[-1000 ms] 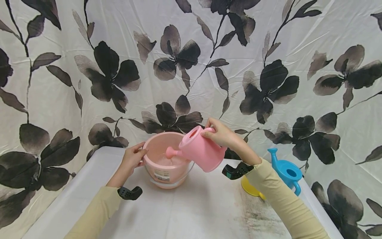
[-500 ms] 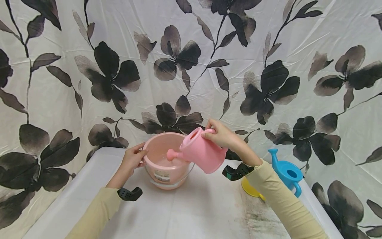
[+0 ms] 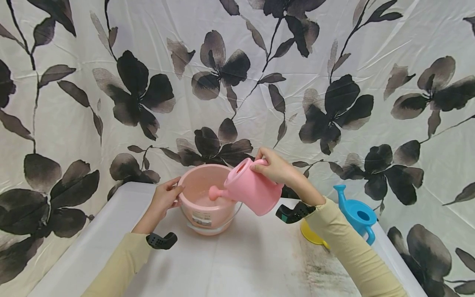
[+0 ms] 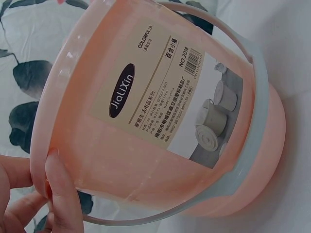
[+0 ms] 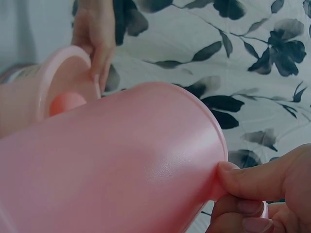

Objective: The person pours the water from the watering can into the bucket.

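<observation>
A light pink bucket [image 3: 205, 214] with a pale handle stands upright on the table, a printed label [image 4: 170, 92] on its side. My left hand [image 3: 162, 200] pinches the bucket's rim at the left, thumb outside in the left wrist view. My right hand [image 3: 276, 165] grips the handle of a pink watering can [image 3: 254, 187] near its top. The can is tilted to the left, its round spout head [image 3: 214, 193] over the bucket's mouth. In the right wrist view the can's body hides most of the bucket.
A blue watering can [image 3: 358, 216] stands at the table's right edge. Partly behind the right forearm lies a yellow object [image 3: 311, 233]. The white table [image 3: 222, 268] has a dark stained patch [image 3: 323, 268] at right. Floral cloth [image 3: 237, 82] hangs behind.
The pink watering can has shifted very slightly right. Thin streams below its spout a second ago are no longer visible. My left hand stays at the rim.
</observation>
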Available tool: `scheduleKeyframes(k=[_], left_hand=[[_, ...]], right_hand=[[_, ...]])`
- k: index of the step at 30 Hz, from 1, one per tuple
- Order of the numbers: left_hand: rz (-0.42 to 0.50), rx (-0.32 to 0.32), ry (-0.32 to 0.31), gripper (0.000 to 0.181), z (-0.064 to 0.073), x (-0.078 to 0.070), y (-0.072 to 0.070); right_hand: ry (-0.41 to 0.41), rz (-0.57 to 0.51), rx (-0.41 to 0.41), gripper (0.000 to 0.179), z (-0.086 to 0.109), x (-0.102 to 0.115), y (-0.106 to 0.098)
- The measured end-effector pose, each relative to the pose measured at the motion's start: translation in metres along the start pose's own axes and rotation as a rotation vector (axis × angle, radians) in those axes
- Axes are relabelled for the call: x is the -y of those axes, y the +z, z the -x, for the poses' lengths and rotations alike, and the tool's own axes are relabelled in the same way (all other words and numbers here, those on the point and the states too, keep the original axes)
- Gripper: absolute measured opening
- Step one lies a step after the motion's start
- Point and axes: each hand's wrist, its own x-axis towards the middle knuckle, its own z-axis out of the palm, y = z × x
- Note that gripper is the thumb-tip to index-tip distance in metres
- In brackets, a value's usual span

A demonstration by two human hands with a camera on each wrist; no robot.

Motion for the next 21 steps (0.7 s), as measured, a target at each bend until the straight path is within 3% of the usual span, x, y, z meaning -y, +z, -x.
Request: scheduleKeyframes(k=[21], left_hand=[[0.001,0.0,0.005,0.055,0.0012,-0.0005,-0.0002]], right_hand=[[0.051,0.012,-0.02,0.015,-0.0007,0.0061,-0.0044]])
